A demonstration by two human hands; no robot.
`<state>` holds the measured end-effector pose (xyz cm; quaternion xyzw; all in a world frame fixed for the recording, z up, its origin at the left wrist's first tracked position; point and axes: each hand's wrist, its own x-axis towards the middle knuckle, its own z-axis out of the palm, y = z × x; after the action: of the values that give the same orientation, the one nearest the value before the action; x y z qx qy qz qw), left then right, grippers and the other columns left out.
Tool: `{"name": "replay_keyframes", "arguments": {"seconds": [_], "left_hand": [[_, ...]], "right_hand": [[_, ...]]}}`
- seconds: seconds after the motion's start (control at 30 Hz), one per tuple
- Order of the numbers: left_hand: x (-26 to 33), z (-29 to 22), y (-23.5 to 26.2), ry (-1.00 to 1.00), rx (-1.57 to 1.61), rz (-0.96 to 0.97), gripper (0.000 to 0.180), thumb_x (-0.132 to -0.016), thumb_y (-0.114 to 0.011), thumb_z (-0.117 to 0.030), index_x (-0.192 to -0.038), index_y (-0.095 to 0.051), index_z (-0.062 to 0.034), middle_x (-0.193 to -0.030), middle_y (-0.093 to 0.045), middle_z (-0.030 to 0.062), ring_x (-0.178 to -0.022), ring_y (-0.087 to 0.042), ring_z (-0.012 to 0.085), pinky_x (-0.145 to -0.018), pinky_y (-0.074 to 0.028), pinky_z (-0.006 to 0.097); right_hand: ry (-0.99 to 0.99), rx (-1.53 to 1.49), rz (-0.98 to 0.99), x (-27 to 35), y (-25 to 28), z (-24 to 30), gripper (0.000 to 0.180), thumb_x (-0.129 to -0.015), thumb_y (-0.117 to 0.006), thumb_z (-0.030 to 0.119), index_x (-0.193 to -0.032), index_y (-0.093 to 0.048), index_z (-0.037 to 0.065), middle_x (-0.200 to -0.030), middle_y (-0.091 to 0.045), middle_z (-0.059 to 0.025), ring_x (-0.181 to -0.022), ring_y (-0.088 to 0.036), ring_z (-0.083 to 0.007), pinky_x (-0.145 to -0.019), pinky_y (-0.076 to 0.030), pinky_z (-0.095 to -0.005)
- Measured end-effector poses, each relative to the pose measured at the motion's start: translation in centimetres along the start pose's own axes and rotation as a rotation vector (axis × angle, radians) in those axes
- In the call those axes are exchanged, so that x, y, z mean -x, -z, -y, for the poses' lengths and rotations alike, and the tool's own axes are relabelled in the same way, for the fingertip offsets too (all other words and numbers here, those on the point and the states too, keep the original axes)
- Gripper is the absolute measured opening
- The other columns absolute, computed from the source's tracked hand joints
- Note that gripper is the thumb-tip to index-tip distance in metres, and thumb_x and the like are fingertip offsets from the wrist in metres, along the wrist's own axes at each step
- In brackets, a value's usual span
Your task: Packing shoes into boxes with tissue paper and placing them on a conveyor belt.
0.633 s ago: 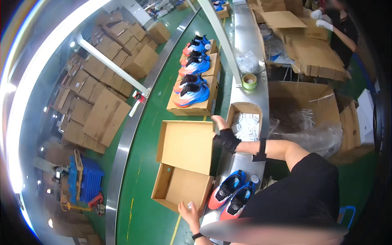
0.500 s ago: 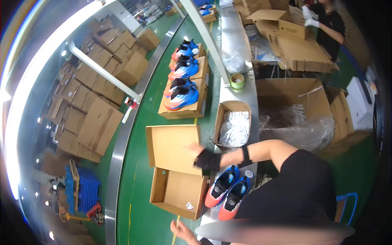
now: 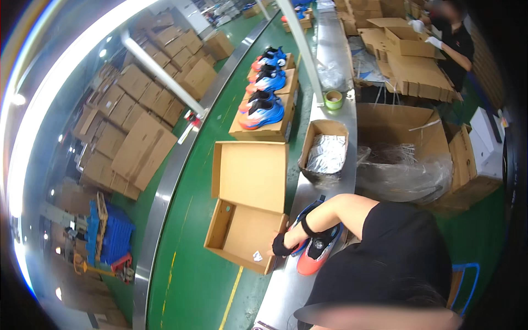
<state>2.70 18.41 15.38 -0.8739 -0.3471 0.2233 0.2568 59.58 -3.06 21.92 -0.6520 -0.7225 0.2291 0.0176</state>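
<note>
**My right hand [image 3: 278, 242] at the open box [image 3: 245, 228]**

I reach the box's near wall; whether I pinch it or merely touch, I cannot tell. Shoes [image 3: 319, 250] lie just beside my wrist, partly hidden by my forearm, on the metal ledge [image 3: 286, 291]. My left hand is out of view.

The forearm [image 3: 325, 215] covers much of one shoe [image 3: 298, 252] and overlaps its mate [image 3: 317, 256]. The right hand's [image 3: 276, 242] fingers are indistinct against the box [image 3: 243, 231] — their grip cannot be told. The left hand is out of sight. A dark sliver [image 3: 265, 325] is cut off below, unidentifiable. The slip [image 3: 257, 256] is too small to read; the strip under the cap brim [image 3: 324, 307] is blurred.
</note>
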Motion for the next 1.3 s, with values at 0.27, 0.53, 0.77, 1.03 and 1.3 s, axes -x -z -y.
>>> {"name": "replay_keyframes", "arguments": {"seconds": [0.27,0.53,0.77,1.03,1.3], "left_hand": [[9.7,-2.1,1.5,0.164,-0.424,0.217,0.025,-0.083,-0.041,-0.023,-0.102,-0.052,-0.0109,-0.102,-0.053,0.0179,-0.098,-0.046,0.0459,-0.076,-0.037,0.061],[8.5,-1.4,-1.7,0.951,0.365,-0.241,0.011,-0.075,-0.048,-0.009,-0.078,-0.056,-0.0011,-0.086,-0.058,0.0151,-0.077,-0.056,0.0293,-0.063,-0.045,0.038],[9.1,1.6,11.8,1.426,0.408,-0.399,0.023,-0.087,-0.038,-0.024,-0.082,-0.053,-0.0071,-0.077,-0.056,0.0165,-0.075,-0.053,0.0345,-0.060,-0.042,0.043],[5.9,6.3,28.4,1.091,1.062,-1.139,0.014,-0.086,-0.044,-0.009,-0.092,-0.049,0.0017,-0.078,-0.056,0.0100,-0.070,-0.053,0.0186,-0.064,-0.043,0.030],[-10.4,-7.7,41.0,0.414,1.965,-0.886,0.018,-0.085,-0.044,-0.008,-0.099,-0.039,0.0027,-0.070,-0.051,0.0029,-0.052,-0.046,0.0058,-0.043,-0.038,0.021]], "right_hand": [[-0.014,0.069,-0.154,-3.0,-4.8,-0.3,0.028,-0.074,-0.047,0.023,-0.096,-0.052,0.006,-0.080,-0.060,-0.0192,-0.078,-0.060,-0.0342,-0.065,-0.046,-0.0453],[-0.037,0.092,-0.066,-2.1,-1.0,2.5,0.039,-0.069,-0.058,0.024,-0.104,-0.048,0.008,-0.092,-0.056,-0.0179,-0.089,-0.054,-0.0322,-0.074,-0.040,-0.0469],[-0.029,0.098,-0.085,-2.1,-2.0,2.0,0.048,-0.066,-0.063,0.023,-0.108,-0.044,0.008,-0.100,-0.053,-0.0165,-0.097,-0.050,-0.0313,-0.077,-0.037,-0.0464],[-0.038,0.038,0.096,-2.5,0.1,3.0,0.073,-0.062,-0.069,0.028,-0.122,-0.033,0.006,-0.114,-0.044,-0.0225,-0.107,-0.044,-0.0329,-0.085,-0.035,-0.0472],[0.484,-1.268,-0.277,-3.4,8.5,11.4,0.084,-0.066,-0.072,0.027,-0.130,-0.022,0.008,-0.123,-0.039,-0.0149,-0.112,-0.041,-0.0233,-0.086,-0.038,-0.0330]]}}
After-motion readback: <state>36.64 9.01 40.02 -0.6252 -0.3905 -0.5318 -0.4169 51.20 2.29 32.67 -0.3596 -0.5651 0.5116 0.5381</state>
